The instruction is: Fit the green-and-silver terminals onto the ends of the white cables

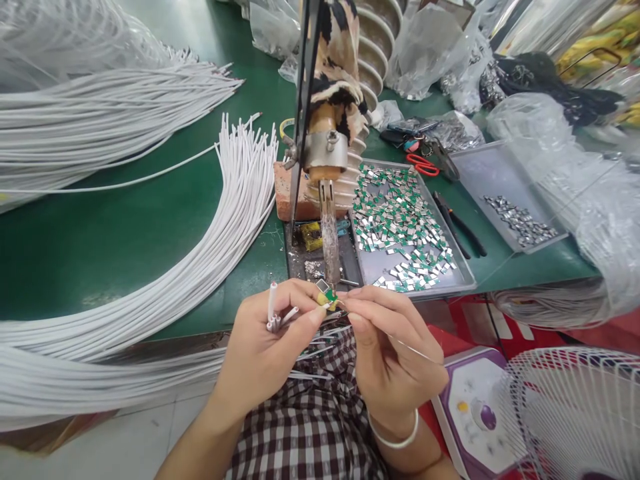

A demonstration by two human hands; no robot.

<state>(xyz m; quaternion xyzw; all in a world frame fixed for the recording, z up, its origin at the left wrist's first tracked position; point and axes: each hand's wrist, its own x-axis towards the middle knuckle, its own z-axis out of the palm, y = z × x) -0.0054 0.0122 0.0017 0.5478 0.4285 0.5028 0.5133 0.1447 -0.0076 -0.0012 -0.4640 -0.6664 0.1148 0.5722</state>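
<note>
Together, left hand [265, 347] fingers gripping white cable [273, 303], right hand [390, 347] fingers pinching green chip [331, 295]

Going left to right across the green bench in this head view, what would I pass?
White cable bundle → mounted soldering iron → tray of small green boards → black pliers → tray of silver metal parts → clear plastic bags.

A small green circuit board [330, 295] with a metal end sits pinched between fingertips, just beneath the tip of the soldering iron [329, 240]. Several short white cables [276, 312] stand bunched upright, ends up, beside it. A thin solder wire [400, 345] slants away rightward.
</note>
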